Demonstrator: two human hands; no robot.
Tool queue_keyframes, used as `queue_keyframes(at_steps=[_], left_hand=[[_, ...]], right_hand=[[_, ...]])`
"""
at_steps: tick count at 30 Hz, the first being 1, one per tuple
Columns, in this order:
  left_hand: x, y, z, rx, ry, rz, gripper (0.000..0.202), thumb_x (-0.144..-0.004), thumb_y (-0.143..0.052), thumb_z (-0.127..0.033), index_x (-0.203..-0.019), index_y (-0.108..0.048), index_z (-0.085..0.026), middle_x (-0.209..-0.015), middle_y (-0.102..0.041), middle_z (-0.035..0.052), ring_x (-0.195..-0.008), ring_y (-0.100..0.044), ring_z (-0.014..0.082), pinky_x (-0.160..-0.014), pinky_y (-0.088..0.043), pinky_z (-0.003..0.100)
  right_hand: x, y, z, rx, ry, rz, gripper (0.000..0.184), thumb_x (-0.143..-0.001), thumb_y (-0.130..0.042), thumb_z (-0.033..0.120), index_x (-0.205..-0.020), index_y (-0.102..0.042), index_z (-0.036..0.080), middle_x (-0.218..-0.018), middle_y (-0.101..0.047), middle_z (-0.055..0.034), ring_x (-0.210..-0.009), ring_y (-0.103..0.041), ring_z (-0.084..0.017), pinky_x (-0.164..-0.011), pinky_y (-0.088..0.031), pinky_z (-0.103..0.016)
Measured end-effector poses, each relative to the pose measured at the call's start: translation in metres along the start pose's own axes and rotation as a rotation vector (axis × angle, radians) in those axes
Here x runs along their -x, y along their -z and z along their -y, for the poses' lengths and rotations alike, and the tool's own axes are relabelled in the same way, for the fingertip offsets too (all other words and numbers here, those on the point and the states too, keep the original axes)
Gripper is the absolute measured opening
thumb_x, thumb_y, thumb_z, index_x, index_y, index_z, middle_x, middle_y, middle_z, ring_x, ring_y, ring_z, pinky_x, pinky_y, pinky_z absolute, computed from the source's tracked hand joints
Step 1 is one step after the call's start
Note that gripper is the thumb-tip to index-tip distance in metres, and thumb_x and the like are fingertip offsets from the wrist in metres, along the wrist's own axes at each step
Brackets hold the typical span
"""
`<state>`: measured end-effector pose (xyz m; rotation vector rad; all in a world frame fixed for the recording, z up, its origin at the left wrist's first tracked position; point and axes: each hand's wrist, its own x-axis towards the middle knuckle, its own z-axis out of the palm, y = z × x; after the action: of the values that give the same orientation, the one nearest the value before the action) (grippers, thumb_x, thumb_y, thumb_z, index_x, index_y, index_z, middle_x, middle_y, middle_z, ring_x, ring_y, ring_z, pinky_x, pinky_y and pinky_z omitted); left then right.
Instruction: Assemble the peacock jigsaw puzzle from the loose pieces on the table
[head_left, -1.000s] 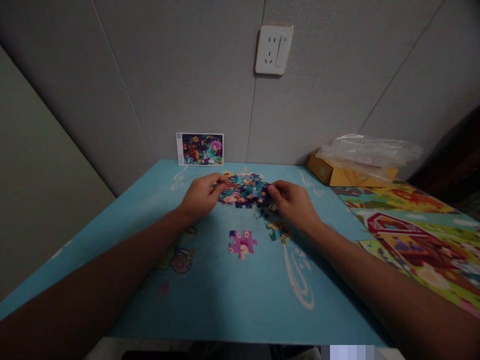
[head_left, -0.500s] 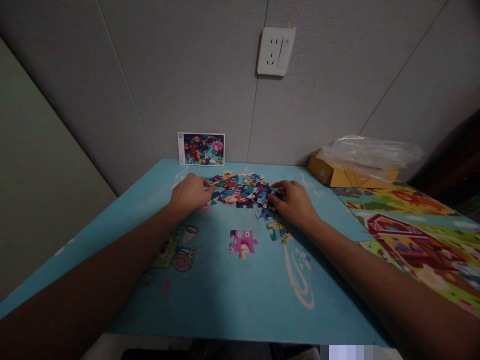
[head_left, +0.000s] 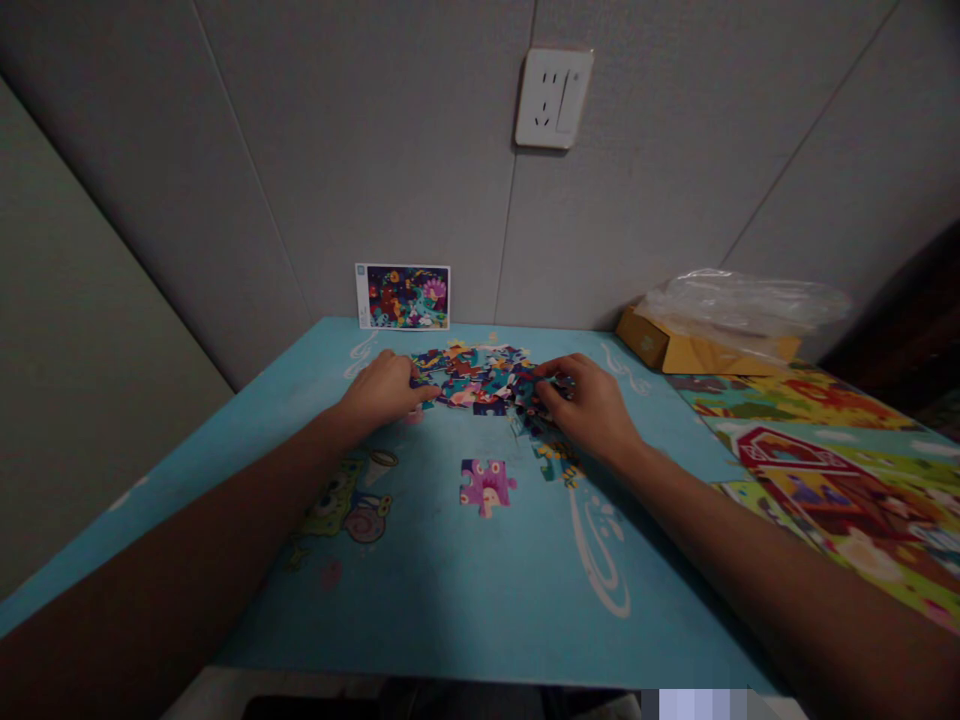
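Observation:
A heap of loose jigsaw puzzle pieces (head_left: 480, 383) lies toward the back of the blue table (head_left: 450, 600). At the heap's left edge is my left hand (head_left: 381, 388), its thumb stretched toward the pieces and apart from the curled fingers. My right hand (head_left: 589, 402) reaches into the right edge, thumb and fingertips closing on a dark puzzle piece that they partly cover. Nearer me sits a small pink and purple joined section (head_left: 487, 486). Teal and yellow pieces (head_left: 556, 463) lie just below my right hand.
A picture card (head_left: 405, 298) of the colourful scene leans on the wall behind the heap. At back right stands a yellow box (head_left: 705, 355) with a clear plastic bag (head_left: 742, 305) on top. A farm-scene puzzle (head_left: 825, 480) covers the table's right side.
My left thumb has moved right, farther from the fingers, over the heap's edge. My right hand has shifted slightly left and its fingertips have come closer to the thumb.

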<state>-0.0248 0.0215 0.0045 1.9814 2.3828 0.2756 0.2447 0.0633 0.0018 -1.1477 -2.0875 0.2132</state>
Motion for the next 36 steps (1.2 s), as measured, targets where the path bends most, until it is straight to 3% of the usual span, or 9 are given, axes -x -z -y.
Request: queue_keyframes(at_steps=[6,10,13,16,19,23,27,29,36], left_hand=[[0.006,0.005,-0.007,0.215,0.042,-0.158,0.034,-0.08,-0.073,-0.031,-0.108,-0.06,-0.016,-0.096,-0.07,0.0101,-0.087,-0.066,0.0247,-0.077,-0.05,0.034],[0.011,0.005,-0.017,0.537,-0.092,-0.301,0.016,-0.081,-0.069,-0.023,-0.096,-0.064,-0.018,-0.085,-0.069,0.0044,-0.074,-0.064,0.0177,-0.071,-0.05,0.03],[0.017,0.002,-0.028,0.844,-0.228,-0.218,0.016,-0.08,-0.068,-0.025,-0.093,-0.066,-0.016,-0.081,-0.07,0.0037,-0.067,-0.064,0.0146,-0.066,-0.053,0.028],[0.025,-0.001,-0.039,0.973,-0.35,-0.099,0.018,-0.078,-0.069,-0.029,-0.089,-0.069,-0.015,-0.083,-0.073,0.0055,-0.074,-0.069,0.0169,-0.072,-0.056,0.029],[0.031,-0.001,-0.044,0.957,-0.424,-0.039,0.021,-0.078,-0.069,-0.032,-0.091,-0.071,-0.016,-0.086,-0.075,0.0063,-0.082,-0.071,0.0194,-0.077,-0.057,0.03],[0.028,-0.001,-0.039,0.913,-0.436,-0.072,0.026,-0.087,-0.06,-0.032,-0.104,-0.07,-0.016,-0.088,-0.076,0.0057,-0.086,-0.071,0.0185,-0.085,-0.055,0.031],[0.013,-0.002,-0.024,0.763,-0.22,-0.311,0.023,-0.091,-0.054,-0.027,-0.103,-0.071,-0.017,-0.096,-0.076,0.0065,-0.093,-0.07,0.0203,-0.091,-0.053,0.034],[0.007,-0.001,-0.016,0.603,-0.111,-0.359,0.022,-0.089,-0.055,-0.024,-0.101,-0.073,-0.017,-0.102,-0.075,0.0071,-0.095,-0.069,0.0223,-0.093,-0.052,0.036],[0.001,-0.002,-0.006,0.153,-0.054,-0.222,0.028,-0.089,-0.055,-0.025,-0.109,-0.074,-0.018,-0.116,-0.072,0.0106,-0.113,-0.063,0.0293,-0.106,-0.043,0.042]], right_hand=[[-0.001,0.002,0.003,-0.033,-0.034,0.043,0.018,-0.081,-0.06,0.017,-0.093,-0.072,0.015,-0.092,-0.071,-0.009,-0.086,-0.063,-0.022,-0.081,-0.046,-0.034],[0.001,0.003,0.006,-0.141,-0.047,0.128,0.018,-0.086,-0.06,0.025,-0.096,-0.073,0.016,-0.087,-0.073,-0.0077,-0.079,-0.065,-0.02,-0.075,-0.046,-0.032],[0.003,0.003,0.01,-0.232,0.036,0.184,0.022,-0.088,-0.062,0.034,-0.097,-0.074,0.018,-0.088,-0.073,-0.0064,-0.077,-0.064,-0.019,-0.072,-0.046,-0.031],[0.007,0.004,0.016,-0.313,0.138,0.275,0.022,-0.089,-0.062,0.035,-0.096,-0.074,0.019,-0.086,-0.072,-0.004,-0.073,-0.062,-0.016,-0.068,-0.045,-0.028],[0.008,0.004,0.02,-0.322,0.191,0.314,0.022,-0.091,-0.059,0.035,-0.086,-0.072,0.018,-0.08,-0.07,-0.0028,-0.071,-0.06,-0.015,-0.067,-0.043,-0.027],[0.005,0.001,0.014,-0.22,0.116,0.206,0.027,-0.092,-0.057,0.035,-0.077,-0.068,0.017,-0.073,-0.067,-0.0031,-0.068,-0.058,-0.016,-0.066,-0.041,-0.028],[-0.002,0.002,0.0,-0.087,-0.121,0.113,0.027,-0.092,-0.055,0.036,-0.08,-0.069,0.016,-0.067,-0.067,-0.0041,-0.06,-0.057,-0.017,-0.059,-0.036,-0.029],[-0.005,0.003,-0.006,0.003,-0.211,0.128,0.026,-0.09,-0.057,0.035,-0.078,-0.07,0.016,-0.067,-0.067,-0.0052,-0.059,-0.058,-0.017,-0.058,-0.036,-0.03],[-0.005,-0.001,-0.015,0.201,-0.188,0.077,0.015,-0.081,-0.069,0.029,-0.088,-0.074,0.015,-0.087,-0.065,-0.01,-0.078,-0.059,-0.021,-0.071,-0.042,-0.031]])
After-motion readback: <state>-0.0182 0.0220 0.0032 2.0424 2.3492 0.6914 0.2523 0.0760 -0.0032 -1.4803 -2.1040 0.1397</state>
